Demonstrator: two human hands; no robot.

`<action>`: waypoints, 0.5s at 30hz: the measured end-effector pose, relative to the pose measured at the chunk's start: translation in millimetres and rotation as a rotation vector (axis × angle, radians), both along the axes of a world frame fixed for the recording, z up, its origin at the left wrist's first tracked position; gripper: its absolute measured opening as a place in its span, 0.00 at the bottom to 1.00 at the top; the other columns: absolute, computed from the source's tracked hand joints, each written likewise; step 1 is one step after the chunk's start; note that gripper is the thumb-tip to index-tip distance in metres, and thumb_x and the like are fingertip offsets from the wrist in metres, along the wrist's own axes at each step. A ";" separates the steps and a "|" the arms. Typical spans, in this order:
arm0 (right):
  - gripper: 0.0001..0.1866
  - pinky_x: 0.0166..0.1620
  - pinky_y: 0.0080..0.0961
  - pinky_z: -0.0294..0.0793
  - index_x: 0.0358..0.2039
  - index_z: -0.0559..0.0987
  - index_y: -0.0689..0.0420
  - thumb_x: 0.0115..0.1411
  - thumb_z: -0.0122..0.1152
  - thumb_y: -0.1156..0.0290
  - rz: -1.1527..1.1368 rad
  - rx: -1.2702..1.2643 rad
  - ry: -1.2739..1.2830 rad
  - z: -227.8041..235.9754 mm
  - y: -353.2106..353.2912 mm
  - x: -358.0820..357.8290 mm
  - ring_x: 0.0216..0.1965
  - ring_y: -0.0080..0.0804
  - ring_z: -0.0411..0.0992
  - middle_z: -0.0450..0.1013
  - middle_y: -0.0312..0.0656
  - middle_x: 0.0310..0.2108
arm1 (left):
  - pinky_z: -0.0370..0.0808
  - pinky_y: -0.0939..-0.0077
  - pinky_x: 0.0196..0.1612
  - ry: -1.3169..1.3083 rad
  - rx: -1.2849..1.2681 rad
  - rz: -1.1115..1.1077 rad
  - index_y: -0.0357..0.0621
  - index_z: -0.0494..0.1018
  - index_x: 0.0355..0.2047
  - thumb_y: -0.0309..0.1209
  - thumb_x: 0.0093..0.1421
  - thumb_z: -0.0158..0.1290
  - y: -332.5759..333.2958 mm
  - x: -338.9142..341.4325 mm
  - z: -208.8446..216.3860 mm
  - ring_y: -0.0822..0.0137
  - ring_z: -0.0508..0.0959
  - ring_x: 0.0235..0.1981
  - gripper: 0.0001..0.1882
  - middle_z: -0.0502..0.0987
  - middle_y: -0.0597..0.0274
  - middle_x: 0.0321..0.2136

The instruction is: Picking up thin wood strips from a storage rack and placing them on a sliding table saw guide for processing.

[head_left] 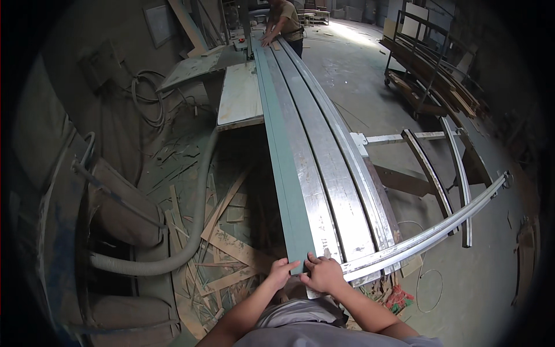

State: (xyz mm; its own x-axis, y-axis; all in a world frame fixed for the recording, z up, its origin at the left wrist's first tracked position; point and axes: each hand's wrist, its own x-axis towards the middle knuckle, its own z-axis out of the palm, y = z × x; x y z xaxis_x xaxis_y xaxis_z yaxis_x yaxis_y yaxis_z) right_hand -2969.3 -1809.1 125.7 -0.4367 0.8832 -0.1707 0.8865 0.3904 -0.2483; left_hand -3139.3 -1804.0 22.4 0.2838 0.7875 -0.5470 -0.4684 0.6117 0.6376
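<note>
A long, narrow green board [287, 196] lies lengthwise along the left side of a metal sliding saw table [341, 208], with a thin line running down its length. My left hand [281, 273] pinches the near left corner of the board, fingers closed at its edge. On the other side of the same end, my right hand [324, 274] is closed on the right edge, its fingers bent over the top and resting by the metal. At the far end a co-worker [284, 23] leans over, with hands on or beside the board.
A white side table [240, 92] adjoins the board on the left. A pale crossbar [428, 231] juts out to the right. Wood offcuts [237, 248] and a grey hose [144, 265] lie at the lower left. A rack of boards [425, 75] stands at the back right.
</note>
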 end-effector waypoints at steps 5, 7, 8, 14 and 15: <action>0.30 0.44 0.35 0.70 0.45 0.75 0.55 0.52 0.44 0.45 0.002 -0.056 -0.051 11.2 -41.7 11.1 0.45 0.37 0.70 0.65 0.45 0.53 | 0.73 0.74 0.39 -0.010 0.037 -0.031 0.40 0.71 0.39 0.29 0.55 0.54 -41.2 11.7 4.2 0.70 0.76 0.36 0.11 0.76 0.63 0.36; 0.30 0.44 0.35 0.70 0.45 0.75 0.55 0.52 0.44 0.45 -0.006 -0.058 -0.058 12.5 -62.6 15.2 0.45 0.37 0.71 0.65 0.44 0.53 | 0.73 0.72 0.39 -0.016 0.038 -0.035 0.40 0.71 0.39 0.29 0.56 0.54 -59.2 17.0 8.0 0.69 0.76 0.36 0.11 0.76 0.62 0.35; 0.30 0.44 0.34 0.70 0.45 0.75 0.55 0.52 0.44 0.45 -0.007 -0.051 -0.053 10.1 -74.1 16.9 0.44 0.37 0.71 0.65 0.44 0.53 | 0.73 0.72 0.39 -0.013 0.038 -0.038 0.40 0.71 0.39 0.29 0.56 0.54 -71.0 17.3 3.8 0.69 0.76 0.36 0.11 0.76 0.62 0.35; 0.29 0.44 0.33 0.70 0.43 0.76 0.54 0.52 0.44 0.46 -0.020 -0.029 -0.021 0.8 -131.8 26.7 0.43 0.36 0.72 0.66 0.44 0.52 | 0.73 0.69 0.41 0.029 -0.001 -0.055 0.40 0.70 0.40 0.29 0.56 0.53 -130.0 24.4 -5.5 0.67 0.76 0.38 0.12 0.75 0.62 0.37; 0.29 0.43 0.33 0.70 0.43 0.77 0.54 0.51 0.45 0.46 -0.016 -0.019 -0.021 -0.1 -139.8 29.0 0.43 0.36 0.72 0.66 0.43 0.52 | 0.73 0.69 0.41 0.009 -0.003 -0.048 0.40 0.70 0.40 0.29 0.56 0.53 -137.7 27.3 -2.9 0.67 0.75 0.38 0.12 0.75 0.61 0.37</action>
State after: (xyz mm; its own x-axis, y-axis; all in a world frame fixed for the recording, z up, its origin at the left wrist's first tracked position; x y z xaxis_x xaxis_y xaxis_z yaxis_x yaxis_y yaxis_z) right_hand -2940.2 -1948.8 125.6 -0.4190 0.8865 -0.1966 0.8976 0.3716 -0.2374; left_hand -3112.0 -1941.6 19.5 0.3165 0.7713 -0.5522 -0.4325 0.6354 0.6396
